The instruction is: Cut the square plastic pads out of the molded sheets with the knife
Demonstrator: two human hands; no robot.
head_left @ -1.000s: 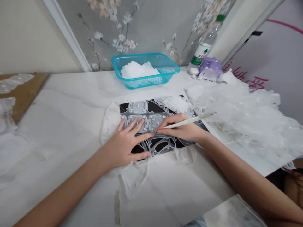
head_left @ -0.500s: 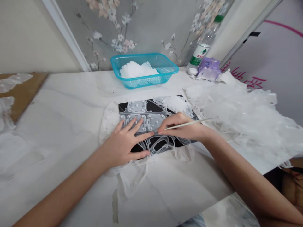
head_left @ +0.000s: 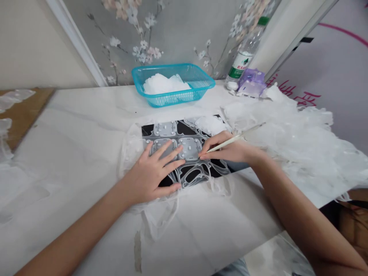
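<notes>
My left hand (head_left: 155,168) lies flat with fingers spread on a translucent moulded sheet (head_left: 165,129) of rounded-square pieces, pressing it against a black backing (head_left: 185,128). A thin pale pen-like tool (head_left: 222,145) is pinched in my right hand (head_left: 227,147), its tip end hidden at the fingertips. Those fingertips rest by the lower right corner of one rounded-square piece (head_left: 189,148). Around the pieces run clear looping strips (head_left: 198,174), some hanging past the sheet's near edge. A small white pile (head_left: 210,125) sits on the sheet's far right part.
Behind the sheet stands a blue plastic basket (head_left: 172,99) holding white pieces. A heap of clear translucent scraps (head_left: 299,142) covers the right side. Farther back are a water bottle (head_left: 241,63) and a purple packet (head_left: 252,82). Cardboard (head_left: 25,119) lies at the left.
My right hand has shifted right along the piece's lower edge, and the tool now points more steeply. My left fingers have moved slightly over the sheet. The view has shifted a little.
</notes>
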